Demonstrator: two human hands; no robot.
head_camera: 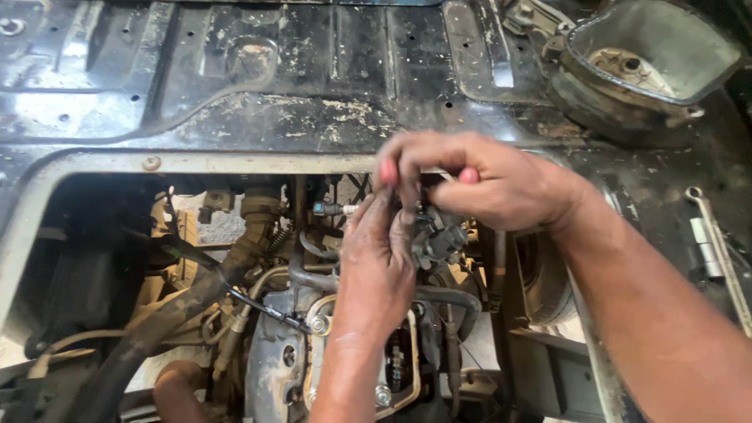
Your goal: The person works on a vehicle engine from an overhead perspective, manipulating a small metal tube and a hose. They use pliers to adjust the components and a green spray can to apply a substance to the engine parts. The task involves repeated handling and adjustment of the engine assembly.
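Both my hands were over the open engine bay, working on one spot. My left hand (376,262) came up from below, fingers bunched and pointed upward, back of the hand toward the camera, fingertips pressed against a small dark metal part (439,239) sitting above the engine (290,352). My right hand (489,184) reached in from the right and curled over the top of the same part, thumb and fingers pinched narrow around something small at its upper end; what exactly was pinched I couldn't tell, fingers hid it. So both hands were closed on that dark part, touching each other at the fingertips.

The part sat in the middle of the opening, just right of a small blue-and-white connector (333,209). Below it ran a black rubber hose (450,298), and a thicker corrugated hose (254,235) dropped down left of my left hand. A thin black cable (258,305) crossed toward the engine from the left.

The dirty black floor panel (274,86) framed the opening above. A grey funnel-shaped housing (658,47) sat top right. A wrench (717,243) lay on the panel at the far right, well apart from my hands.
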